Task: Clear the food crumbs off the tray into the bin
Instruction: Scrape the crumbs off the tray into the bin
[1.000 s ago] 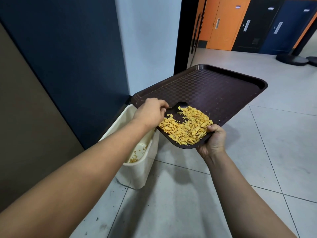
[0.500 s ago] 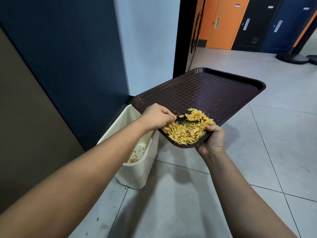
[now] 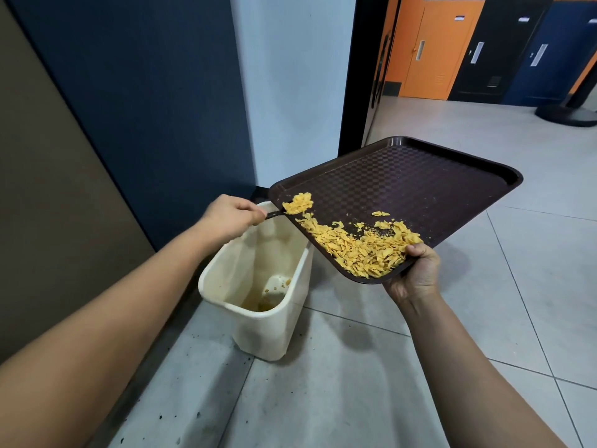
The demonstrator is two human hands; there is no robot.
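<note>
A dark brown tray (image 3: 420, 185) is held tilted, its near corner lowest, beside and above a cream bin (image 3: 258, 318). My right hand (image 3: 416, 273) grips that near corner from below, thumb on the rim. Yellow crumbs (image 3: 358, 248) lie heaped along the tray's near edge. My left hand (image 3: 231, 216) grips the handle of a dark spoon (image 3: 274, 214). The spoon's bowl sits at the tray's left edge, loaded with crumbs (image 3: 298, 202), above the bin's opening. A few crumbs lie on the bin's bottom.
The bin stands on a grey tiled floor (image 3: 355, 383) against a dark blue wall (image 3: 145, 92). A concrete strip (image 3: 181, 399) runs along the wall. Behind the tray is a doorway with orange, black and blue doors (image 3: 436, 50) beyond it.
My left hand has drawn the spoon leftward out of the heap to the tray's left edge with a scoop of crumbs. The heap has spread along the near edge. The bin's opening now shows.
</note>
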